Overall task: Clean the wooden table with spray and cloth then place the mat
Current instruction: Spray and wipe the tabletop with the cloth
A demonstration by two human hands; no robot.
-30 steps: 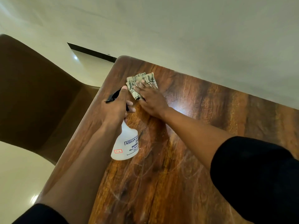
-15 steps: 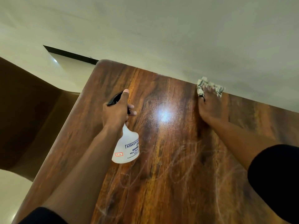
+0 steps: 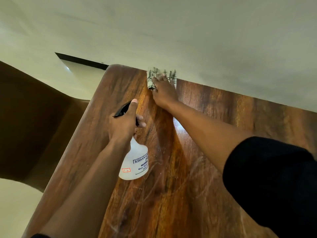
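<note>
My right hand [image 3: 163,93] presses flat on a pale patterned cloth [image 3: 161,74] at the far edge of the glossy wooden table [image 3: 205,177]; the cloth is blurred and pokes past the edge under my fingers. My left hand [image 3: 124,124] grips the neck of a white spray bottle [image 3: 135,164] with a black trigger head [image 3: 122,109]. The bottle hangs tilted just above the left half of the table, with a printed label and a small red sticker on it. Faint wipe streaks show on the near part of the wood. No mat is in view.
A brown chair [image 3: 37,121] stands close against the table's left side. Pale glossy floor [image 3: 188,31] lies beyond the far edge, with a dark strip [image 3: 80,60] on it near the table's far left corner.
My right hand swept the cloth from the far left corner out to the right along the far edge, then back toward the left. The left hand kept the bottle in about the same place.
</note>
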